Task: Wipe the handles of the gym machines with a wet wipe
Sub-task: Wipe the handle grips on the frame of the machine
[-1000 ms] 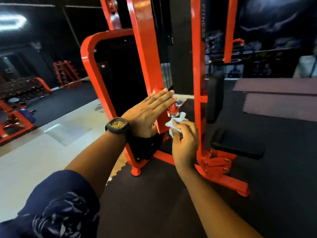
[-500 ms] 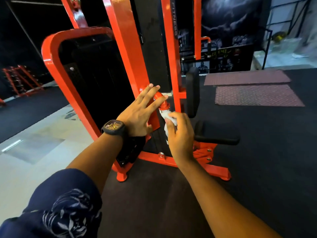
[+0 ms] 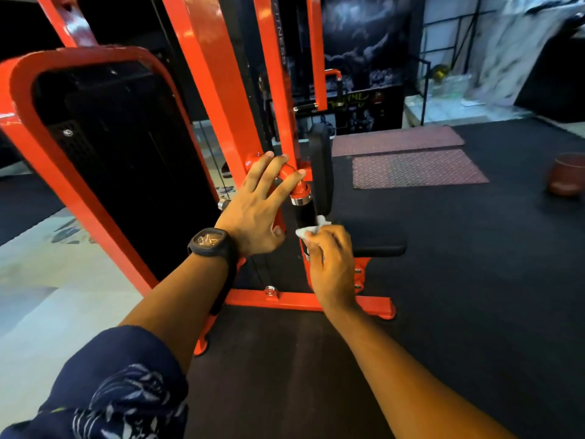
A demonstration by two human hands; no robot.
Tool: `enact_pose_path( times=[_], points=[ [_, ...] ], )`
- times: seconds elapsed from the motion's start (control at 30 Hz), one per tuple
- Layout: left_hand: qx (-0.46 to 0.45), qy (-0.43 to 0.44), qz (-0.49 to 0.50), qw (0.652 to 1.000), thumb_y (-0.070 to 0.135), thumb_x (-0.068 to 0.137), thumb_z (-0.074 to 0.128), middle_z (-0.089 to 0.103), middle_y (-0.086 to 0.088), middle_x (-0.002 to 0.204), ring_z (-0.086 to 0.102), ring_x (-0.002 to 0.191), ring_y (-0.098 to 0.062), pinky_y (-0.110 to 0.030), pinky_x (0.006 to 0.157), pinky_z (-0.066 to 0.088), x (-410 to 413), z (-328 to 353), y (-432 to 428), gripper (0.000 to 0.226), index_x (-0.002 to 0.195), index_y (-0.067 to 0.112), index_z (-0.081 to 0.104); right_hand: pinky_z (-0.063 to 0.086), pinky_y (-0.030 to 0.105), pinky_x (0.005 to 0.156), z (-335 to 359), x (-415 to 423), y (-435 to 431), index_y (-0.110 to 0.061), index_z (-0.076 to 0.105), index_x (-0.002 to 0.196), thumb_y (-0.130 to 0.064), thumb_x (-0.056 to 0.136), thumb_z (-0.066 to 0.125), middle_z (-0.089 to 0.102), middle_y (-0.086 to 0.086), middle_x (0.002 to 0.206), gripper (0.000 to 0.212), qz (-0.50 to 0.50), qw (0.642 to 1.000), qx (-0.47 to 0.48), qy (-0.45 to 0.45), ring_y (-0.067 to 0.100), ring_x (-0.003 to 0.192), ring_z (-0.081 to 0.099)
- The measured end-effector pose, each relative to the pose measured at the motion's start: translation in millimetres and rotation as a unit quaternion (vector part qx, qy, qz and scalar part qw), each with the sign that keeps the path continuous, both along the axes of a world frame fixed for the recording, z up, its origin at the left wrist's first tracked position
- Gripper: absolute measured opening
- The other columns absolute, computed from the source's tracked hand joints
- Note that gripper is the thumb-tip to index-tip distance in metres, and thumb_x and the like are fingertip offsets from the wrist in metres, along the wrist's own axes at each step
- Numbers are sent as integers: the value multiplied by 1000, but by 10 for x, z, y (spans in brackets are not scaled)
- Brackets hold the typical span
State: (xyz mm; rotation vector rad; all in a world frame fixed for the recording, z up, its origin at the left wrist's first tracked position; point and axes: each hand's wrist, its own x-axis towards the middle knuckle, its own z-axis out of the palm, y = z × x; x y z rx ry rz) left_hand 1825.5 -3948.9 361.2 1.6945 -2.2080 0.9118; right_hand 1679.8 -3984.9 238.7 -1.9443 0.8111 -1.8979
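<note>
Most of the wet wipe (image 3: pixel 311 228) is buried in the right hand (image 3: pixel 330 267); only a white corner pokes out, near mid-frame. That hand also covers the lower end of the black handle (image 3: pixel 305 213), so can't tell where the grip ends. The left hand (image 3: pixel 256 210) lies over the orange elbow joint (image 3: pixel 288 170) and hides part of it. The machine frame (image 3: pixel 215 90) runs off the top edge. The upper right is all motion smear, pale shapes I can't make out. A brownish round thing (image 3: pixel 566 175) at the right edge is blurry and clipped. The poster (image 3: pixel 357 109) lettering is too small to read.
</note>
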Motion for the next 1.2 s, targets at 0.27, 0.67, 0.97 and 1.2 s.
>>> enact_pose_path(
  times=[0.27, 0.67, 0.97, 1.2],
  points=[
    [-41, 30, -91, 995, 23, 51, 69, 25, -20, 158, 17, 147, -45, -53, 122, 17, 138, -67, -101, 108, 153, 14, 33, 45, 21, 74, 181, 66, 63, -2, 65, 90, -6, 94, 65, 56, 6, 93, 6, -21, 997, 35, -73, -2, 85, 52],
    [-74, 57, -122, 988, 24, 53, 66, 26, -15, 157, 20, 145, -42, -60, 118, 21, 157, -182, -192, 103, 151, 19, 33, 50, 32, 68, 250, 66, 46, -15, 59, 97, -25, 101, 57, 63, -11, 77, 11, -21, 982, 151, -114, 2, 72, 62],
    [-81, 52, -125, 987, 29, 56, 60, 30, -19, 156, 22, 145, -44, -60, 118, 20, 162, -204, -210, 99, 151, 18, 33, 53, 32, 75, 125, 69, 100, -13, 62, 96, -19, 96, 65, 67, -2, 87, 6, -6, 974, 190, -124, 11, 81, 64],
    [-78, 57, -135, 986, 29, 56, 63, 30, -19, 156, 21, 146, -46, -61, 118, 20, 163, -189, -182, 99, 150, 18, 33, 49, 40, 66, 147, 112, 102, -20, 59, 98, -22, 103, 53, 58, -7, 74, 8, 18, 971, 217, -100, 4, 64, 53]
  ],
)
